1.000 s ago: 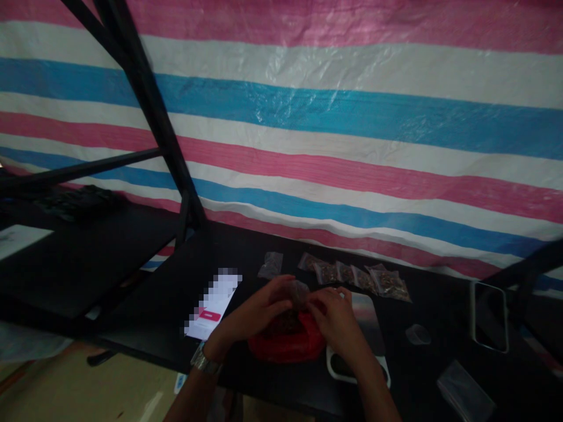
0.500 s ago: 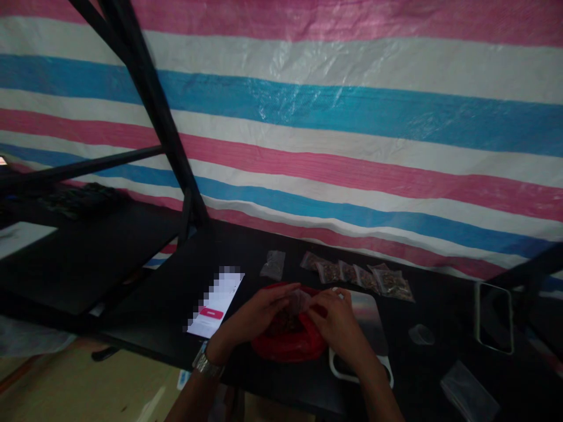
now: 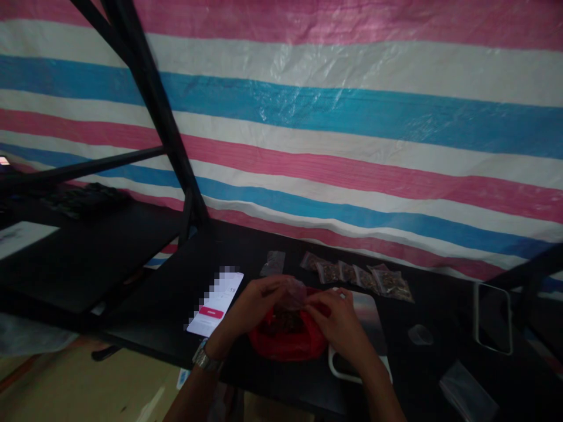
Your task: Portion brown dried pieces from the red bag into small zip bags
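Both hands meet over the red bag [image 3: 285, 340] near the front edge of the table [image 3: 229, 258]. The left hand [image 3: 253, 305] and the right hand [image 3: 338, 325] each pinch a side of a small clear pouch [image 3: 294, 293], fingers narrowed on its rim, holding it just above the red bag's open mouth. The step looks like filling: the pouch is held open over the dark, crumbly stuff in the red bag. The next move would call for keeping the pouch mouth spread with one hand while the other frees up to pinch or scoop, and for keeping the thin film from folding shut.

A row of filled pouches [image 3: 360, 275] lies along the back edge, close to the striped tarp [image 3: 308, 117], with one more pouch [image 3: 272, 264] a little apart to its left. A phone [image 3: 215, 305] glows left of the left hand. A white scale [image 3: 365, 328] sits under and beyond the right hand, partly covered by the wrist. A second phone [image 3: 492, 319] lies toward the right edge, a small clear cup [image 3: 420, 334] between it and the scale, and a stack of empty pouches [image 3: 466, 392] at the front right corner.

Hard to tell: the light is dim, so what the dark contents are stays unclear, as does whether the pouch holds anything yet. The first phone's screen is blurred. The scale's display is hidden.
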Tool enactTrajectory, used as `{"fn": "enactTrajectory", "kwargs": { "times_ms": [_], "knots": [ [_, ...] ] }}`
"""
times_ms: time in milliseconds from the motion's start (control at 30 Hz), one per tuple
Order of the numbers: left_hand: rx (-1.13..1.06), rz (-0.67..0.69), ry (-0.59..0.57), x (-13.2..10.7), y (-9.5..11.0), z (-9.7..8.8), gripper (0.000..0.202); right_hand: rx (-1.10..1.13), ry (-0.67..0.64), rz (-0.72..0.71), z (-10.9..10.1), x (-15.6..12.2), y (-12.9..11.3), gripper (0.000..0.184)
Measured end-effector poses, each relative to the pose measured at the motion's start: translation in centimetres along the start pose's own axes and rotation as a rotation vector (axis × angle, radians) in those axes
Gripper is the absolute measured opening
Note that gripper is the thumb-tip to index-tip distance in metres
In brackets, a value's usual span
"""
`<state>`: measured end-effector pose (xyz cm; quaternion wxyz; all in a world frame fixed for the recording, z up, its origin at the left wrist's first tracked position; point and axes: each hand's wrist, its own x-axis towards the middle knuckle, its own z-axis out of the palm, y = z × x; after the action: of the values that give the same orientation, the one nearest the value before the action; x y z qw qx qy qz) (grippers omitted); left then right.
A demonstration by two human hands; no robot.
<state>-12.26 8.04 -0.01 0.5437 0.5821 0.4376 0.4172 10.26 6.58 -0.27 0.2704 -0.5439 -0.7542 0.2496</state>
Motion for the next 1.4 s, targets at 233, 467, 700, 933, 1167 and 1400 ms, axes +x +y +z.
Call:
{"fn": "enactTrajectory", "kwargs": {
  "times_ms": [233, 467, 700, 933, 1167, 1400],
  "knots": [
    [-0.055, -0.062, 0.458, 3.5, -1.9, -0.9, 0.051, 0.061, 0.067, -0.063, -0.6, -0.1, -0.1, 0.019],
    [0.328, -0.026, 0.647, 8.1, -4.6, -1.2, 0.033, 0.062, 0.404, -0.098, -2.4, 0.6, 3.3, 0.031],
    [0.619, 0.149, 0.600, 6.9, -5.0, -2.2, 0.030, -0.367, 0.607, 0.518, -7.5, 0.3, 9.2, 0.032],
    [0.691, 0.287, 0.549, 5.3, -4.8, -2.0, 0.024, -0.452, 0.489, 0.659, -8.4, 1.2, 11.0, 0.036],
    [0.639, 0.397, 0.637, 4.2, -3.2, -1.8, 0.022, -0.452, 0.484, 0.687, -7.2, 1.8, 11.6, 0.031],
    [0.513, 0.491, 0.670, 3.4, -2.1, -1.0, 0.020, -0.372, 0.607, 0.622, -8.1, 1.4, 12.2, 0.034]
  ]
}}
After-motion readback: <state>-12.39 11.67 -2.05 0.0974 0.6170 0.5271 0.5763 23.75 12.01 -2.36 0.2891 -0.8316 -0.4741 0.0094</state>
